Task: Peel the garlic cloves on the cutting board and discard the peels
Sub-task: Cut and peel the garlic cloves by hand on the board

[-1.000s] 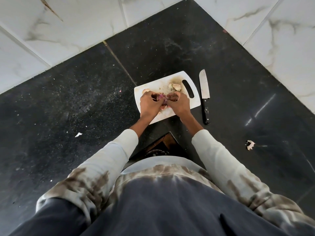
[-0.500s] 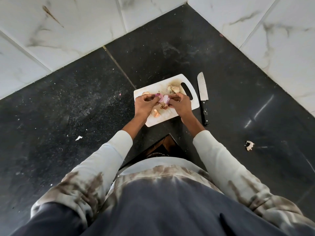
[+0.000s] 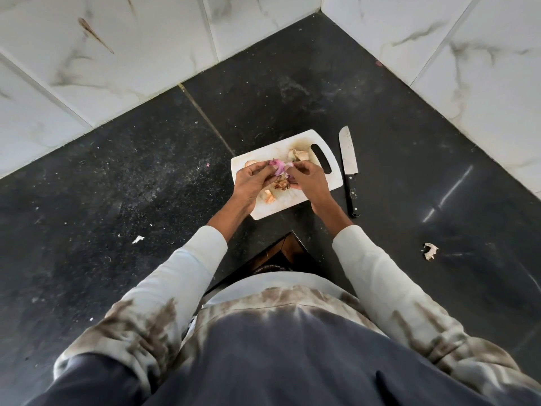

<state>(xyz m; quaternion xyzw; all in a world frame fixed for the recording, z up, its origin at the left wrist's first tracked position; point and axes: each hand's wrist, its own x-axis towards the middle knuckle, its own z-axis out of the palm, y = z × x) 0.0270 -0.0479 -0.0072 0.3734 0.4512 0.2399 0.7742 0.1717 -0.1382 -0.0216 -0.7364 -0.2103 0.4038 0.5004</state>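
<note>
I take the cutting board (image 3: 328, 180) as my landmark for every position. Over its middle, my left hand (image 3: 251, 183) and right hand (image 3: 310, 183) meet fingertip to fingertip, both pinching the same garlic clove (image 3: 279, 168), whose pink-purple skin stands partly lifted between them. Neither hand is slack; each has fingers curled onto the clove or its skin, though I cannot tell which hand holds the flesh and which the peel. Loose peels (image 3: 282, 184) lie on the board just below the hands, one clove (image 3: 269, 197) sits nearer the board's near edge, and more cloves (image 3: 298, 155) rest at the far side beside the handle slot. The knife (image 3: 348, 168) lies on the counter (image 3: 146, 186) just off the board's right edge, blade pointing away. Risks, as I judge them: a hard pull could tear the skin into fragments that stick to the fingers; a slip could send the clove off the board onto the dusty counter; a wide sweep of the right hand when clearing peels could meet the knife. A stray scrap (image 3: 429, 251) already lies well right of the board, so light peels scatter easily here.
</note>
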